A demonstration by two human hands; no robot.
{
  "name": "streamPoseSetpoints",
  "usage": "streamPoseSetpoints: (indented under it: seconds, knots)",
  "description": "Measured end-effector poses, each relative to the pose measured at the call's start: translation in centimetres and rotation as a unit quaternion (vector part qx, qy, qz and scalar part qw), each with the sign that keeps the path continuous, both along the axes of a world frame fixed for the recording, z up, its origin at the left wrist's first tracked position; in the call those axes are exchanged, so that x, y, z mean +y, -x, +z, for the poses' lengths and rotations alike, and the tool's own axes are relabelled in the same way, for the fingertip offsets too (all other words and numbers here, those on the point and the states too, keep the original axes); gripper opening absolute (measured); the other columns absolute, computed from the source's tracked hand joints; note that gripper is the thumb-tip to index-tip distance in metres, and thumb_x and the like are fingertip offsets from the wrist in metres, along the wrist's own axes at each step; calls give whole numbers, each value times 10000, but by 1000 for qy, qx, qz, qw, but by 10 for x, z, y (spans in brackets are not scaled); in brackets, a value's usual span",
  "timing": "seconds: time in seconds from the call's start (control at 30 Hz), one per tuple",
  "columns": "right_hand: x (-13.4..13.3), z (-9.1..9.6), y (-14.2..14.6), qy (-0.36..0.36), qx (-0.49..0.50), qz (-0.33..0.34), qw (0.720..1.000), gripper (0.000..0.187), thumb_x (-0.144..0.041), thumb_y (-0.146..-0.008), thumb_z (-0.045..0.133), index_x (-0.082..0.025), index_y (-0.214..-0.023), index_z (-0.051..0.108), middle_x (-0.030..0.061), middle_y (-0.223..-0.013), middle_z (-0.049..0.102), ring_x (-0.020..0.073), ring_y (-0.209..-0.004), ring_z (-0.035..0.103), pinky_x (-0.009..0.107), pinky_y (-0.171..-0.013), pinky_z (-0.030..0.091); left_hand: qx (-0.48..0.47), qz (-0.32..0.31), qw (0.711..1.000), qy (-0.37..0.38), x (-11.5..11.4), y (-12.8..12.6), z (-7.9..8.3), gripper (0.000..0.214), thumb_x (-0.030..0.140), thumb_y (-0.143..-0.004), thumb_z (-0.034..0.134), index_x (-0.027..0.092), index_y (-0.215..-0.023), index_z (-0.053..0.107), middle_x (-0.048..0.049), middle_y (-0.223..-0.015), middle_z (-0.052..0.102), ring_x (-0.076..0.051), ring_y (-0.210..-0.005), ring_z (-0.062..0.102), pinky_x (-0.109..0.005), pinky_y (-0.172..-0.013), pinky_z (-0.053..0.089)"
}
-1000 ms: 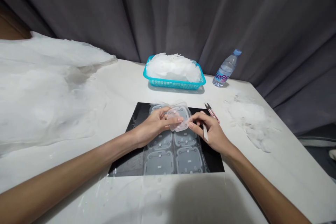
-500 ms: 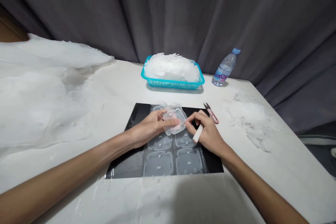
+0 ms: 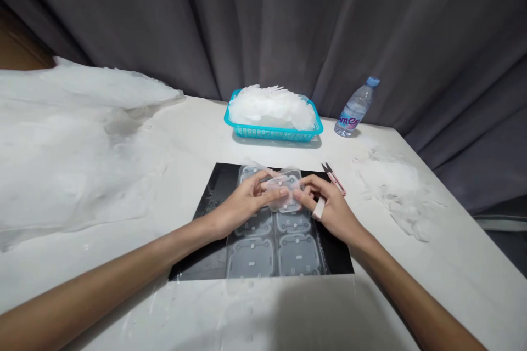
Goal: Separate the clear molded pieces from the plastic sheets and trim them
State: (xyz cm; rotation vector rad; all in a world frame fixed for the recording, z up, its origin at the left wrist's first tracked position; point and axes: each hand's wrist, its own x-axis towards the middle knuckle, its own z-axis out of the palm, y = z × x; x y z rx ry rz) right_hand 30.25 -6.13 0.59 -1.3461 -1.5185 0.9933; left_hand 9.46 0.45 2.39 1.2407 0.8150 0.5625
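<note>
A small clear plastic piece (image 3: 284, 193) is held over a black mat (image 3: 209, 205). My left hand (image 3: 242, 205) pinches its left side with thumb and fingers. Fingertips of my right hand (image 3: 329, 209) grip its right side, and a small white tool (image 3: 318, 208) sticks out between that hand's fingers. Below the hands a clear moulded plastic sheet (image 3: 272, 249) with several square pockets lies flat on the mat.
A teal basket (image 3: 272, 130) heaped with white plastic pieces stands behind the mat. Pink thread snips (image 3: 334, 177) lie at the mat's right edge. A water bottle (image 3: 354, 108) stands at the back right. White plastic scraps (image 3: 395, 189) lie right; a large white heap (image 3: 69, 142) fills the left.
Both hands turned the clear piece from tilted to nearly flat. My right hand closed in on its right edge, and the white tool swung down between the fingers.
</note>
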Motion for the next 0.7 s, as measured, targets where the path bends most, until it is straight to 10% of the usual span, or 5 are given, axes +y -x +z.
streamPoseSetpoints:
  seconds: [0.27,0.43,0.57,0.7]
  knots:
    - [-3,-11,6,-230,-236,-143,933,227,-330,-964,683,-210,-1137,597,74,-1055,592,216,-863,576,373,-776,508,-41,25,998,28,-2,-1,-7,426,578,-846,774,174,-854,640,6,-845,662,-152,-825,659,-293,-874,550]
    - [-12,-10,34,-294,-382,-77,873,404,-411,-977,678,-152,-1263,560,157,-1140,638,313,-1025,599,436,-828,540,-26,-36,999,-28,0,1,-6,396,554,-905,713,158,-887,720,-43,-903,719,-207,-906,698,-367,-952,562]
    - [-13,-6,35,-301,-382,-73,871,148,-168,-1065,495,-173,-1144,619,114,-1015,690,262,-893,617,392,-773,526,93,4,963,-253,8,9,-1,358,523,-945,678,170,-893,690,-41,-849,695,-201,-785,664,-365,-811,570]
    - [-12,-6,32,-323,-365,-78,870,145,-127,-1049,504,-180,-1095,631,107,-993,692,249,-876,623,375,-776,523,200,15,836,-511,25,16,2,349,478,-970,672,203,-1185,656,-92,-1183,627,-262,-1048,582,-451,-982,488]
